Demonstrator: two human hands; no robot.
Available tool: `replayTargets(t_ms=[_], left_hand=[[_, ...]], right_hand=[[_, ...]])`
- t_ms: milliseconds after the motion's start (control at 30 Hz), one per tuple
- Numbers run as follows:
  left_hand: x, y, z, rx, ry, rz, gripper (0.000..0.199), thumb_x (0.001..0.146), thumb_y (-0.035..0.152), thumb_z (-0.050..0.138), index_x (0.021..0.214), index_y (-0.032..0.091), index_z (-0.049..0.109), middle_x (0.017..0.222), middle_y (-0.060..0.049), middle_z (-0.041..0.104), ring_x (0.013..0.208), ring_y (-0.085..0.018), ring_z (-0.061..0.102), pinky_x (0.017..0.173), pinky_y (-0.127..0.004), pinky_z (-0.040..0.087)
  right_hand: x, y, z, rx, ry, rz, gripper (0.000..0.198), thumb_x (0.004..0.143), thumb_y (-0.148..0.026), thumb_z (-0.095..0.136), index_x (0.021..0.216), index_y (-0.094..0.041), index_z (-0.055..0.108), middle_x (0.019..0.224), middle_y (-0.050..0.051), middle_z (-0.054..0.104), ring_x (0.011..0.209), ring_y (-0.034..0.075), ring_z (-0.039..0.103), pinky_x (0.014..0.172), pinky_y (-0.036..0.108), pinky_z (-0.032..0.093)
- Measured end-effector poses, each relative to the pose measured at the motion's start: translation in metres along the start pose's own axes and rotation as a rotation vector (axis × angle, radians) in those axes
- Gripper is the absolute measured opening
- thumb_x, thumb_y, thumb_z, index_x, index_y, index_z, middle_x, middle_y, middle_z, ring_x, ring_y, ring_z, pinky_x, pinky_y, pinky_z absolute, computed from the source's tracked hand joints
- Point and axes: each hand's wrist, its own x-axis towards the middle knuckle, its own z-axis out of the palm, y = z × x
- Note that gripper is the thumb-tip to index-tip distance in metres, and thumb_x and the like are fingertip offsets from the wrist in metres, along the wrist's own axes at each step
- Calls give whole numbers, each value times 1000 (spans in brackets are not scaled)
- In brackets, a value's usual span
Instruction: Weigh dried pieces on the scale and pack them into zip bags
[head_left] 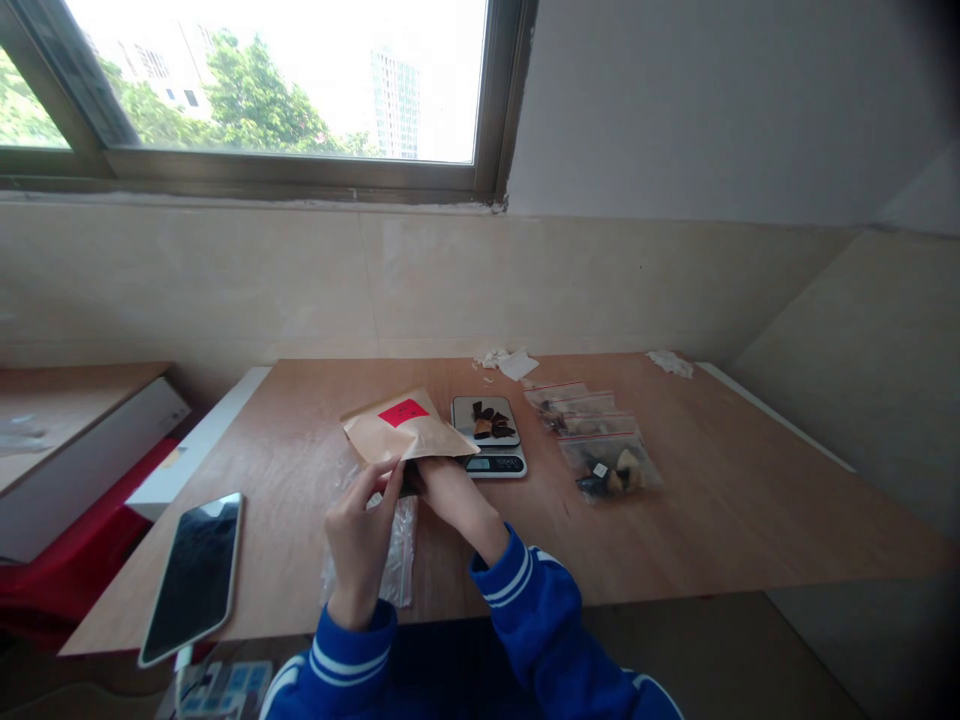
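A brown kraft paper bag (435, 435) with a red label (403, 412) is held tilted above the table, its mouth toward me. My left hand (358, 545) pinches the edge of the bag's mouth between thumb and fingers. Into that mouth reaches my right hand (459, 500); its fingers are hidden inside. Just behind and right of the bag stands a kitchen scale (517, 462). Several dark brown dried pieces (491, 424) lie on its platform. Under my hands are clear plastic zip bags (397, 560), partly covered.
Right of the scale, several filled zip bags (615, 465) overlap, holding dark and pale pieces. White crumpled paper (517, 364) lies at the back edge, with another white scrap (671, 364) farther right. A tablet (193, 575) with a plugged-in cable rests at the left front edge.
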Motion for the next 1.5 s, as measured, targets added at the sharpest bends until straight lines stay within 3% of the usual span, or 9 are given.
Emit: replayTargets(t_ms=[100, 300, 667, 867, 1033, 1167, 1300, 1400, 1500], left_hand=[[1, 1, 0, -8, -5, -11, 28, 85, 46, 61, 90, 22, 73, 71, -1, 72, 63, -15, 68, 60, -23, 49], [3, 1, -1, 3, -6, -7, 28, 85, 47, 60, 91, 23, 73, 69, -1, 71, 61, -15, 67, 60, -23, 49], [6, 0, 0, 14, -2, 17, 29, 85, 47, 59, 91, 23, 73, 69, -1, 71, 62, -15, 67, 60, -22, 48], [10, 0, -1, 44, 5, 3, 28, 85, 47, 60, 89, 23, 73, 68, 0, 71, 60, -14, 66, 57, -21, 46], [23, -4, -8, 93, 28, -31, 27, 84, 48, 61, 89, 25, 73, 65, 2, 69, 60, -14, 66, 58, -22, 45], [31, -6, -13, 130, 56, -42, 26, 84, 48, 61, 89, 25, 73, 63, 2, 68, 59, -13, 65, 57, -21, 44], [31, -8, -14, 124, 55, -40, 27, 83, 49, 62, 89, 26, 73, 63, 3, 68, 60, -13, 65, 58, -20, 44], [29, -9, -14, 95, 52, -45, 30, 82, 53, 62, 90, 26, 73, 64, 3, 68, 60, -13, 65, 58, -21, 44], [29, -11, -15, 81, 52, -51, 33, 82, 55, 61, 91, 26, 74, 65, 3, 68, 61, -12, 65, 59, -21, 44]], right_hand=[[-2, -2, -3, -57, -39, 70, 28, 91, -14, 49, 115, -13, 64, 112, 17, 69, 96, 31, 68, 85, 39, 54], [-2, -6, -7, -71, -10, 58, 27, 96, -22, 48, 117, -19, 64, 108, 13, 72, 94, 26, 70, 80, 31, 54], [-6, 1, -3, 9, 165, 35, 24, 96, -28, 49, 105, -18, 69, 102, 12, 71, 92, 26, 68, 79, 35, 53], [-23, 1, -11, 295, 414, -35, 25, 94, -39, 51, 89, -21, 68, 85, 4, 70, 77, 17, 65, 74, 28, 51], [-30, 35, -31, 517, 800, 277, 33, 88, -49, 56, 86, -18, 65, 74, 4, 67, 64, 16, 61, 60, 26, 49], [-9, 88, -37, 554, 907, 363, 42, 83, -57, 57, 85, -15, 63, 74, 7, 68, 64, 17, 62, 58, 25, 48], [23, 118, -34, 416, 732, 340, 42, 82, -56, 57, 84, -15, 63, 72, 7, 70, 63, 17, 64, 56, 24, 47], [42, 120, -34, 154, 506, 370, 34, 89, -49, 53, 87, -16, 63, 64, 4, 68, 56, 16, 62, 54, 24, 44], [52, 114, -37, -9, 429, 366, 23, 90, -40, 57, 86, -19, 64, 69, 4, 70, 65, 18, 65, 59, 24, 43]])
